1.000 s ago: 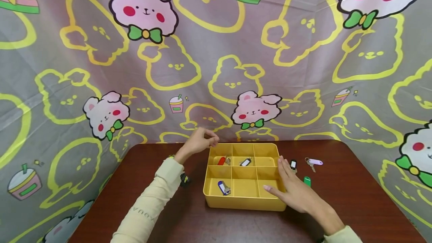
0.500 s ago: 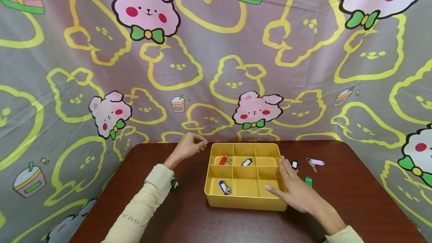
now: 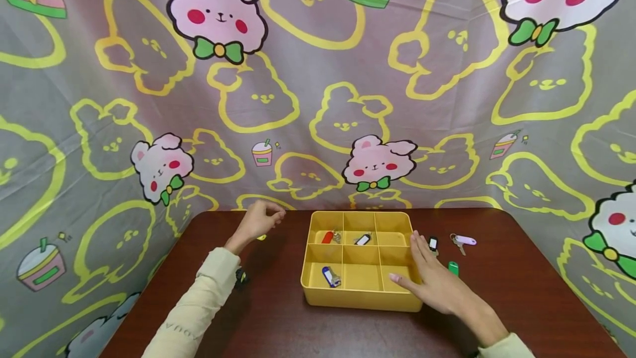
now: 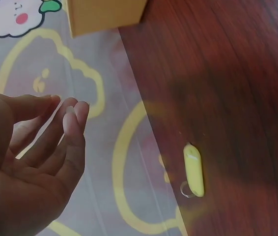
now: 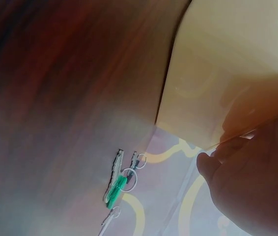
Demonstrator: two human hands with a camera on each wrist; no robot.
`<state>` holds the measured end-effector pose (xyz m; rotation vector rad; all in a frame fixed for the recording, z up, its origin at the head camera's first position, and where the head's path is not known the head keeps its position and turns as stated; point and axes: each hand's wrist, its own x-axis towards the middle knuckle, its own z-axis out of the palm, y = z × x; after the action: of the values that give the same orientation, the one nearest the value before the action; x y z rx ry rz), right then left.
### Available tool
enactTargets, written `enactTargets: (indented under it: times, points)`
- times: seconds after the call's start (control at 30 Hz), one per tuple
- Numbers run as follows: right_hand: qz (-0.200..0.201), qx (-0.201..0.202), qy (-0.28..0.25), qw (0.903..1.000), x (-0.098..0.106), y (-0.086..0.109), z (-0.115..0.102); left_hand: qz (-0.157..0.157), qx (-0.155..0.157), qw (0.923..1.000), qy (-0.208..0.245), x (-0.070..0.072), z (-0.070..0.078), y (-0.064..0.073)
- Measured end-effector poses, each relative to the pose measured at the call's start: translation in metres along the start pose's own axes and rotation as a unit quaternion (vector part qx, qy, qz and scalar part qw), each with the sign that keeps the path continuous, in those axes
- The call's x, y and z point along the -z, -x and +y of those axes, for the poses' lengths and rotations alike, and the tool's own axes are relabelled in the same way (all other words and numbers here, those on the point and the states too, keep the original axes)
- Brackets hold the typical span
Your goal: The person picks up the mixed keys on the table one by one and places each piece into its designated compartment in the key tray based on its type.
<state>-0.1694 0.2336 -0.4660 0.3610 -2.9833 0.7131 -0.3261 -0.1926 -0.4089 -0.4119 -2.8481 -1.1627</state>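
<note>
A yellow six-compartment box (image 3: 362, 299) stands on the table. A red key tag (image 3: 327, 237) and a black-and-white one (image 3: 364, 240) lie in its back left and back middle compartments; a blue key tag (image 3: 328, 276) with a key lies front left. My left hand (image 3: 256, 221) hovers left of the box, fingers loosely bent, with nothing in it. Near it a yellow key tag (image 4: 194, 169) with a ring rests on the table. My right hand (image 3: 437, 280) rests along the box's right side, fingers straight and thumb stretched over the front right compartment.
Right of the box lie a black key tag (image 3: 434, 243), a lilac key tag (image 3: 465, 240) with a key, and a green key tag (image 3: 453, 267). Something dark (image 3: 240, 277) is partly hidden by the left sleeve. A patterned cloth (image 3: 308, 98) hangs behind the table.
My left hand has moved left, away from the box's back left corner, and the yellow key tag has come into sight beside it. The right hand stays at the box.
</note>
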Motion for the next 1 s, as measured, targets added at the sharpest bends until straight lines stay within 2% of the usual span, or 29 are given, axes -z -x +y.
enactTargets:
  times: [0.4, 0.63, 1.0]
  points:
    - [0.003, 0.002, 0.000, 1.0000, 0.002, -0.001, -0.001, 0.003, 0.017, 0.9998, 0.001, 0.014, -0.023, -0.001]
    - [-0.003, -0.003, 0.000, 1.0000, 0.001, 0.000, 0.000, 0.011, 0.030, 0.9993, -0.022, 0.014, -0.037, -0.001]
    - [0.004, 0.001, 0.000, 1.0000, -0.001, 0.000, 0.001, 0.010, 0.045, 0.9985, -0.030, 0.015, -0.053, 0.004]
